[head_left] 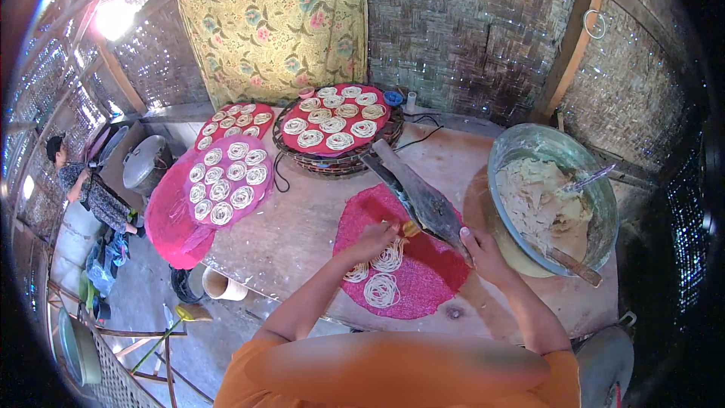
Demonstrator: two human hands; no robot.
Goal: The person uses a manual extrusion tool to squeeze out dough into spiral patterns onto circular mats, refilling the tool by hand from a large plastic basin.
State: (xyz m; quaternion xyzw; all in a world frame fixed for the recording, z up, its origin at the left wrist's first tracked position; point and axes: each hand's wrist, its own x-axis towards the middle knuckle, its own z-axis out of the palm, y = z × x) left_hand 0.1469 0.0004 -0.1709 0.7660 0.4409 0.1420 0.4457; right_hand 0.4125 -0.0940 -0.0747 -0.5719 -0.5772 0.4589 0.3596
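My right hand [487,255] grips the lower end of a dark wooden hand press [427,208], made of two long boards that spread apart at the far end. A yellow nozzle [410,228] sticks out of its left side. Right at that nozzle is my left hand [374,242], its fingers closed; what they hold is too small to make out. Below lies a pink mesh cloth [423,298] bearing coiled rounds of pale dough strands [382,290]. One strand coil [389,255] sits just under the nozzle, and another is partly covered by my left forearm.
A large basin [498,215] of pale dough stands at right, with a wooden paddle [574,266] in it. Red and pink cloths with coils lie at back left, one on a round woven basket [340,162]. Left, beyond the table, is another person [87,189] near a lidded pot [147,165].
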